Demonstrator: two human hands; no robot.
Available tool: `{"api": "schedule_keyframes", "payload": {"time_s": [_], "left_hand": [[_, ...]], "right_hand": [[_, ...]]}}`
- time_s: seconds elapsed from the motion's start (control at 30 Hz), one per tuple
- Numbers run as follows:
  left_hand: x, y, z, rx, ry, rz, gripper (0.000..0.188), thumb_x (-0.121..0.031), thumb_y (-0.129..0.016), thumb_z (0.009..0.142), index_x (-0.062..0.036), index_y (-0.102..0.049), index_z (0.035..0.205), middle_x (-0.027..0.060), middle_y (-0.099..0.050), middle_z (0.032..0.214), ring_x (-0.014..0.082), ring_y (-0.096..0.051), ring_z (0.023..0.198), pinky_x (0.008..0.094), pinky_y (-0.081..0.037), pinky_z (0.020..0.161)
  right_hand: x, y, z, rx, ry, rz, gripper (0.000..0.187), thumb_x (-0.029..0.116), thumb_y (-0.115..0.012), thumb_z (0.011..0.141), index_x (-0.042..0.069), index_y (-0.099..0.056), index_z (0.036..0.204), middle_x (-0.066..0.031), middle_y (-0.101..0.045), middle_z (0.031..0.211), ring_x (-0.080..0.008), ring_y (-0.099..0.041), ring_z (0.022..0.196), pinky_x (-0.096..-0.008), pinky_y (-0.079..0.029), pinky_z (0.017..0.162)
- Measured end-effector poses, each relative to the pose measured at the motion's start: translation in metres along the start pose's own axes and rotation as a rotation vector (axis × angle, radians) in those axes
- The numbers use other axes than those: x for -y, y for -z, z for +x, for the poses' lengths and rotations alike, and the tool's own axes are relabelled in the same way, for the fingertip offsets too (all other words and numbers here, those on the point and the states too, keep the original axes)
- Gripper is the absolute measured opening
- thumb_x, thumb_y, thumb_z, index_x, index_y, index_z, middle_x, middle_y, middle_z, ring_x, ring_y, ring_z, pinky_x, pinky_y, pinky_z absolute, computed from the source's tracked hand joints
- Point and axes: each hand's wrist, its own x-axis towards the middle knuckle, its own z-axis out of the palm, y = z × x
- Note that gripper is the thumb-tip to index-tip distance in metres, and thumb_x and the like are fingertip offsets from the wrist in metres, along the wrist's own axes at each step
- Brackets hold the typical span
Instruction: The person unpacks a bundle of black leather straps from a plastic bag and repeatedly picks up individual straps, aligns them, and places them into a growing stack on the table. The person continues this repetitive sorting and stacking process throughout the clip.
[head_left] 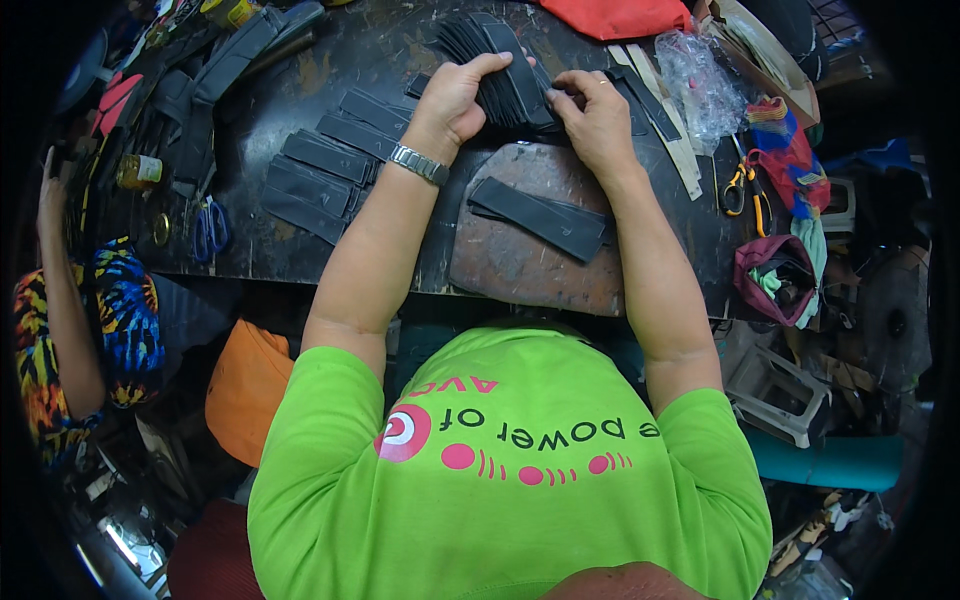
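My left hand (455, 97), with a metal watch on its wrist, grips a fanned stack of black rubber strips (497, 60) held above the dark worktable (400, 40). My right hand (592, 112), wearing a ring, pinches the same stack from the right side. Just below my hands one loose black strip (540, 217) lies across a worn brown cutting slab (520, 265). To the left, several more black strips (330, 170) lie in overlapping rows on the table.
Orange-handled scissors (745, 190) and pale flat strips (670, 130) lie at the right, by a clear plastic bag (698, 85). Blue scissors (208, 228) and a small jar (138, 172) sit at the left. Another person in a patterned sleeve (60, 330) works at far left.
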Motion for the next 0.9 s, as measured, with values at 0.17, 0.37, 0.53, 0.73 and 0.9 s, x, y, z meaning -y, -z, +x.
{"api": "schedule_keyframes", "payload": {"time_s": [0.17,0.37,0.53,0.73,0.9], "left_hand": [[0.008,-0.009,-0.003,-0.028,0.039,0.005,0.023,-0.003,-0.061,0.089,0.0097,-0.062,0.109,0.0200,-0.069,0.106,0.0275,-0.070,0.093,0.0377,-0.060,0.083],[0.014,-0.017,-0.008,-0.095,0.007,0.044,0.020,-0.002,-0.065,0.086,0.0081,-0.065,0.103,0.0150,-0.070,0.097,0.0229,-0.071,0.082,0.0326,-0.061,0.073],[0.020,-0.018,-0.007,-0.125,-0.020,-0.012,0.017,-0.001,-0.064,0.086,0.0120,-0.065,0.097,0.0179,-0.069,0.093,0.0242,-0.071,0.081,0.0337,-0.060,0.071],[0.021,-0.011,0.000,-0.082,0.097,-0.117,0.017,-0.002,-0.065,0.086,0.0089,-0.064,0.099,0.0169,-0.069,0.096,0.0261,-0.071,0.082,0.0366,-0.061,0.073],[0.013,-0.004,0.001,-0.109,0.109,-0.146,0.018,-0.004,-0.064,0.088,0.0060,-0.062,0.103,0.0167,-0.069,0.100,0.0274,-0.071,0.088,0.0388,-0.061,0.081]], "right_hand": [[0.006,-0.004,-0.003,-0.077,-0.012,0.372,0.022,0.017,-0.076,0.079,0.001,-0.072,0.093,-0.0113,-0.067,0.083,-0.0219,-0.066,0.074,-0.0306,-0.051,0.068],[0.011,-0.003,-0.003,-0.115,0.083,0.133,0.024,0.017,-0.078,0.075,0.004,-0.072,0.094,-0.0101,-0.068,0.086,-0.0233,-0.067,0.075,-0.0320,-0.052,0.069],[0.013,-0.001,-0.002,-0.190,0.207,-0.132,0.017,0.016,-0.074,0.076,0.005,-0.071,0.089,-0.0097,-0.068,0.086,-0.0271,-0.067,0.076,-0.0343,-0.052,0.068],[0.001,-0.002,0.002,-0.186,0.062,0.182,0.013,0.014,-0.072,0.079,0.004,-0.070,0.086,-0.0074,-0.066,0.076,-0.0203,-0.065,0.068,-0.0322,-0.051,0.065],[-0.031,0.013,0.017,-0.065,-0.359,0.647,0.015,0.012,-0.075,0.079,0.001,-0.071,0.088,0.0014,-0.061,0.065,-0.0078,-0.055,0.058,-0.0241,-0.045,0.056]]}}
